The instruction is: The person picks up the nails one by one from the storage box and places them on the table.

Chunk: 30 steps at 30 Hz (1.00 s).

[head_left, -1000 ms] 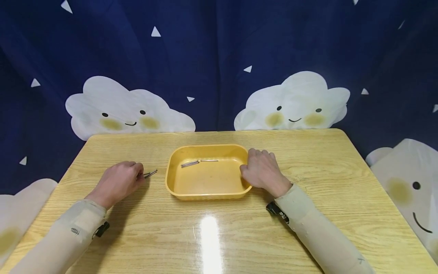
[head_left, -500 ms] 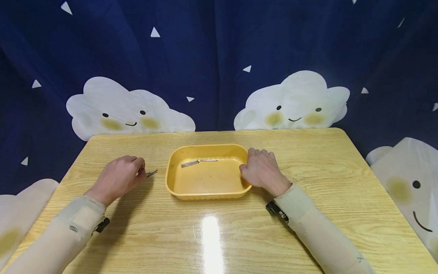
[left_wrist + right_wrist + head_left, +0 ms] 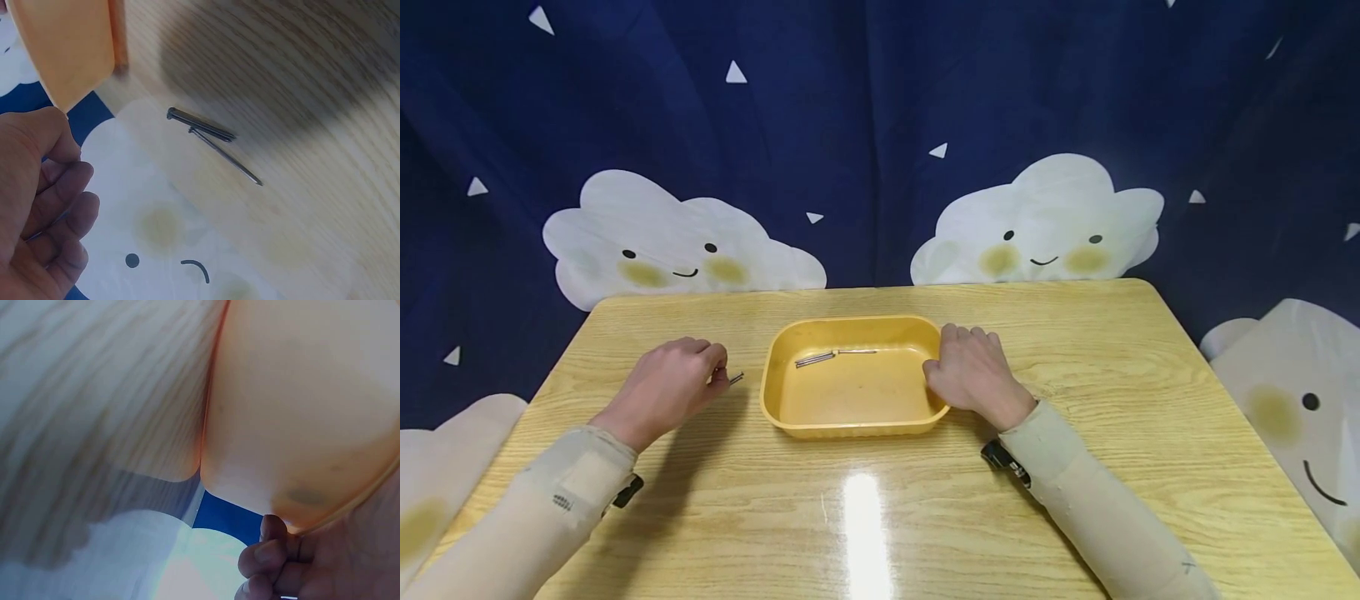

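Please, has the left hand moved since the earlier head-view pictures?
Yes, slightly: judged against the table, the left hand has shifted rightward, toward the yellow tray.

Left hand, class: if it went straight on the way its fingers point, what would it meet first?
Probably the nails lying on the table just ahead of the left hand; its height is unclear, so it might pass over them.

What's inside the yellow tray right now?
A few thin metal nails lie toward the far side of the yellow tray. The right hand covers part of its right end; anything beneath that hand can't be seen.
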Available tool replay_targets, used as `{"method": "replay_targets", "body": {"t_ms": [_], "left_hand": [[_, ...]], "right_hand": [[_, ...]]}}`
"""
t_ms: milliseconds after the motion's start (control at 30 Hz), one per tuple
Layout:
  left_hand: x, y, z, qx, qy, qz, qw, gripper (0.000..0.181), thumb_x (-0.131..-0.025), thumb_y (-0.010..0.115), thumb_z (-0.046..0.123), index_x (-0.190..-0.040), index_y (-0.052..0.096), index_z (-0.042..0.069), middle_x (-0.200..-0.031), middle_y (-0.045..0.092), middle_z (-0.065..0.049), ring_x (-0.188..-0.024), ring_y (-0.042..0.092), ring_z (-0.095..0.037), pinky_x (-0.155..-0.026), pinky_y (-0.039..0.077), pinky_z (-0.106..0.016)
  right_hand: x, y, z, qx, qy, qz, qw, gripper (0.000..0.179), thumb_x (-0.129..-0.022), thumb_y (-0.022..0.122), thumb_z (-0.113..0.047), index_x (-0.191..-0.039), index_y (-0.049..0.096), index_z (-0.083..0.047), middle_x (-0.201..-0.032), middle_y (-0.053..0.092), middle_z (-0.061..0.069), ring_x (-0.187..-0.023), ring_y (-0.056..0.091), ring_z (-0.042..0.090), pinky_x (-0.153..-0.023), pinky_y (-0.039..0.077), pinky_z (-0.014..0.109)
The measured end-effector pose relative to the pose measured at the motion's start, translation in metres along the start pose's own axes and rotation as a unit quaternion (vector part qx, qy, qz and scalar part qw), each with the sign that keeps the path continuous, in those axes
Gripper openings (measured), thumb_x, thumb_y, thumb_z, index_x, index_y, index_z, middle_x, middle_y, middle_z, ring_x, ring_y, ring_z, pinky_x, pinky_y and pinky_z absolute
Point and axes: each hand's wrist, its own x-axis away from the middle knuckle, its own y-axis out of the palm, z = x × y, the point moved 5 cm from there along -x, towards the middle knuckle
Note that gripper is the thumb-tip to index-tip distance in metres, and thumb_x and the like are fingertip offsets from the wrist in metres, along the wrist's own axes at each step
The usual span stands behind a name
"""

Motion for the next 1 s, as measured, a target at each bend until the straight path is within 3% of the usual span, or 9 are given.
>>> {"method": "replay_targets", "body": {"t_ms": [367, 1000], "left_hand": [[-0.009, -0.007, 0.006, 0.006, -0.010, 0.006, 0.9999, 0.020, -0.076, 0.076, 0.003, -0.071, 0.059, 0.013, -0.064, 0.055, 0.003, -0.059, 0.047, -0.011, -0.052, 0.045, -0.030], [-0.024, -0.013, 0.016, 0.005, 0.017, 0.017, 0.9997, 0.016, -0.075, 0.070, 0.000, -0.071, 0.060, 0.012, -0.065, 0.056, 0.002, -0.060, 0.047, -0.013, -0.052, 0.043, -0.029]], "right_hand": [[-0.001, 0.000, -0.001, 0.000, 0.000, 0.001, 1.0000, 0.027, -0.094, 0.048, -0.032, -0.091, 0.050, -0.006, -0.081, 0.053, 0.011, -0.075, 0.050, 0.030, -0.069, 0.036, 0.039], [0.000, 0.000, -0.001, 0.000, -0.003, 0.007, 1.0000, 0.025, -0.094, 0.048, -0.030, -0.087, 0.048, -0.007, -0.079, 0.051, 0.011, -0.072, 0.048, 0.030, -0.066, 0.034, 0.037]]}}
